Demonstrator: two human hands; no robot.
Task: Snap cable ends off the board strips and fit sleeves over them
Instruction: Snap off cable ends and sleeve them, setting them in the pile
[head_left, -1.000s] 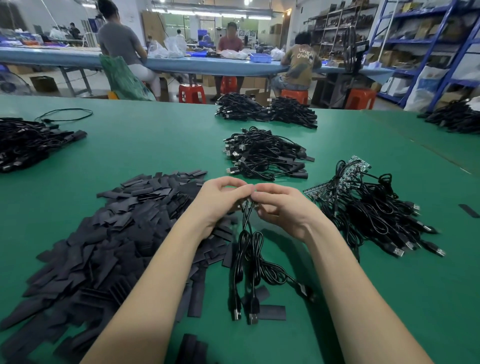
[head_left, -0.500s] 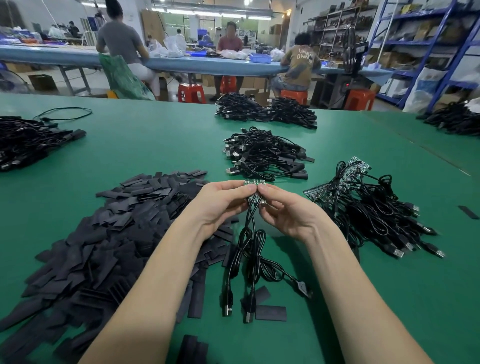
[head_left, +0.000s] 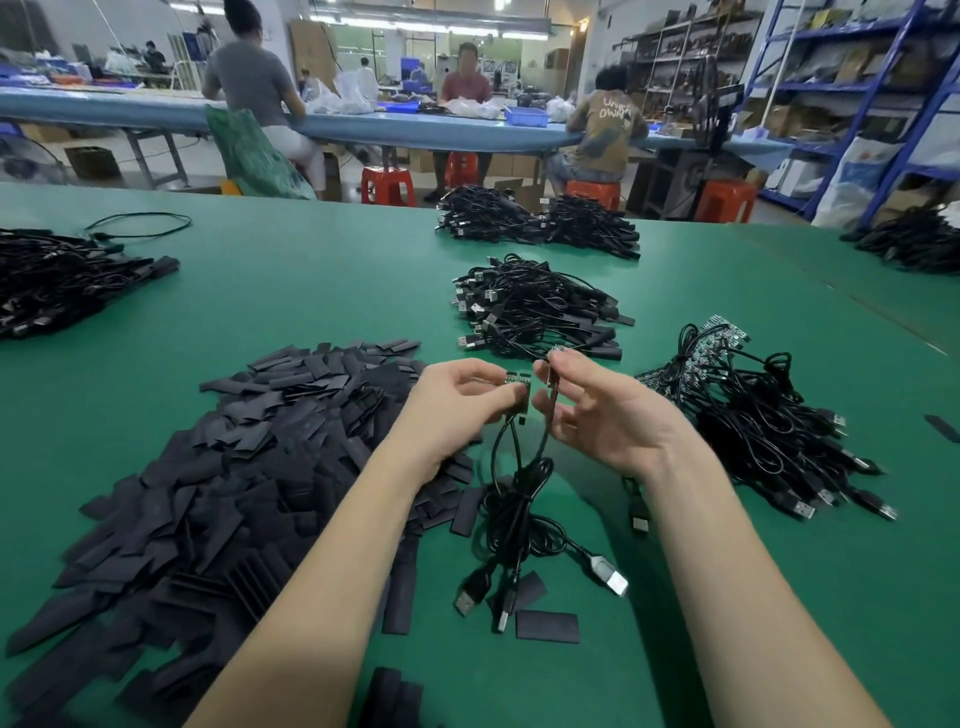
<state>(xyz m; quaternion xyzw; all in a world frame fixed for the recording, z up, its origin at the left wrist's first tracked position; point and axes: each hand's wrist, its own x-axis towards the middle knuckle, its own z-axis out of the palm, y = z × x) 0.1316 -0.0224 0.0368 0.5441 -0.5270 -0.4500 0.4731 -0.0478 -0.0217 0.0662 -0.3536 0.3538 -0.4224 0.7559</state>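
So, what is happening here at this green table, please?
A person is separating cable ends from a small board strip. The left hand pinches the remaining strip piece, and the right hand holds one end apart from it; their cables hang to the table. No sleeve is on it yet. The sleeve pile lies left, and unprocessed strips with cables lie right.

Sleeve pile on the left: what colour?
Matte black, all of the sleeve pile, seen in the head view on the green table.
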